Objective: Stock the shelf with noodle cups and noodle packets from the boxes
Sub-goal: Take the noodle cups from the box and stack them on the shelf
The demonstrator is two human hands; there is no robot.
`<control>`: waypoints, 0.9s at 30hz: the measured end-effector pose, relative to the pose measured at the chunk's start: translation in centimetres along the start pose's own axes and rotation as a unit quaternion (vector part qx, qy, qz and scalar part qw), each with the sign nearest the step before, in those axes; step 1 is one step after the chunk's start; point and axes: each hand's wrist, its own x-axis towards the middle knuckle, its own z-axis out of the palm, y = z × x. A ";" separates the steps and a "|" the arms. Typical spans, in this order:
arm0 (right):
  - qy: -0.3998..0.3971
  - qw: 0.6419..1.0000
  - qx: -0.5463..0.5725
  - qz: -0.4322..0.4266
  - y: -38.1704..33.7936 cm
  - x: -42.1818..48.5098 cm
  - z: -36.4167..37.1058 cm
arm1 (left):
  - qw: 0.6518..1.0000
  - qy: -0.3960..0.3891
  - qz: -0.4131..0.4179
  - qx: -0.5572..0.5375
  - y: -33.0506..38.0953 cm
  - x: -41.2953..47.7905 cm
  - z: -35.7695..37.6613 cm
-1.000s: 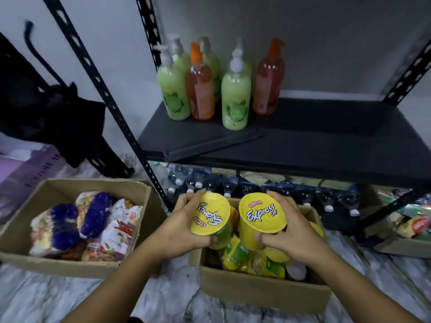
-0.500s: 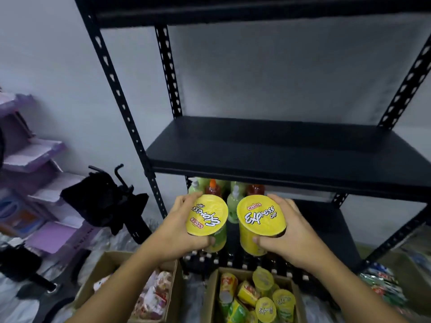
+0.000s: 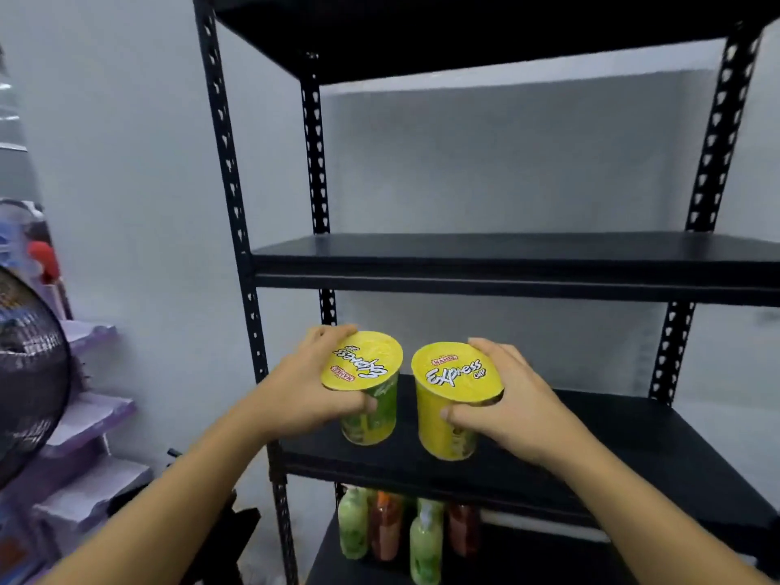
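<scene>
Yellow-lidded, the left cup (image 3: 366, 388) and right cup (image 3: 452, 401) sit upright side by side, just apart, over the front of a black shelf (image 3: 633, 441). The left hand (image 3: 301, 392) grips the left cup round its wall, thumb in front. The right hand (image 3: 508, 401) grips the right cup likewise. Whether the bases touch the board cannot be told. Soap bottles (image 3: 386, 532) stand one level below, and a fan (image 3: 29, 373) sits far left.

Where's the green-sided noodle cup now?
Head view, centre: the left hand grips the green-sided cup at the black shelf's front left, beside the yellow cup.
</scene>
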 end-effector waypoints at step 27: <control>0.097 0.995 0.010 0.000 -12.5 26.8 -4.1 | 0.996 0.047 -0.002 -0.077 0.2 23.1 -16.8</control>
